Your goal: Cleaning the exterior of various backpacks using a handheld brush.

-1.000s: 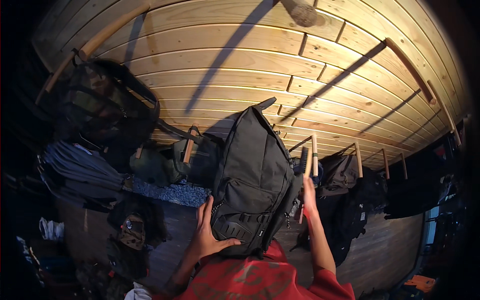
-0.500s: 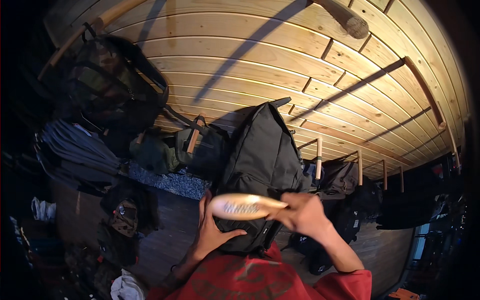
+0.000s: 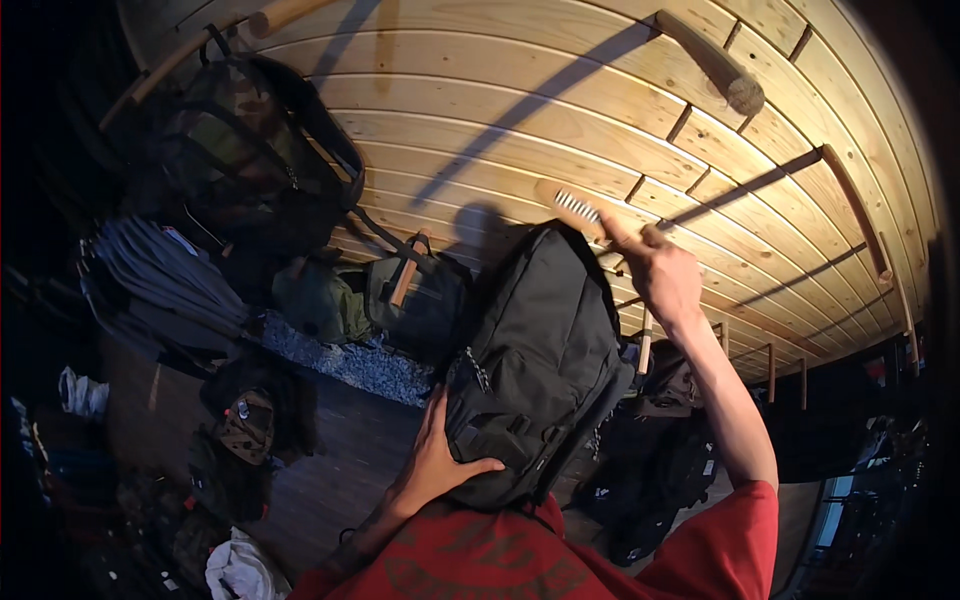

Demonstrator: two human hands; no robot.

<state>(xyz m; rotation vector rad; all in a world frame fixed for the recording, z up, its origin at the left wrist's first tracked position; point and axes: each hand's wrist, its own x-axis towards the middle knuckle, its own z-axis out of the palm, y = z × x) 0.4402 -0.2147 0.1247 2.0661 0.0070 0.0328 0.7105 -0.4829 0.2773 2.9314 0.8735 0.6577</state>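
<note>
A black backpack [image 3: 545,330] stands tilted against the front of my red shirt, its top reaching up toward the wood wall. My left hand [image 3: 432,466] grips the pack's lower left side, thumb across the front and fingers along the edge. Raised at the pack's top end, my right hand [image 3: 665,272] holds a wooden brush [image 3: 575,208] with pale and dark bristle rows. The brush lies at the top edge of the pack; whether its bristles touch the fabric I cannot tell. My right index finger stretches along the brush.
Wooden pegs [image 3: 712,62] jut from the plank wall [image 3: 450,110]. A camouflage backpack [image 3: 235,135] hangs at the left, above grey garments [image 3: 165,285]. Green bags [image 3: 330,300] hang behind. Dark bags [image 3: 650,485] stand at the right, and white cloth [image 3: 240,570] lies lower left.
My right hand has carried the brush up and to the right, from the pack's lower front to its top. The left hand stays on the pack's side.
</note>
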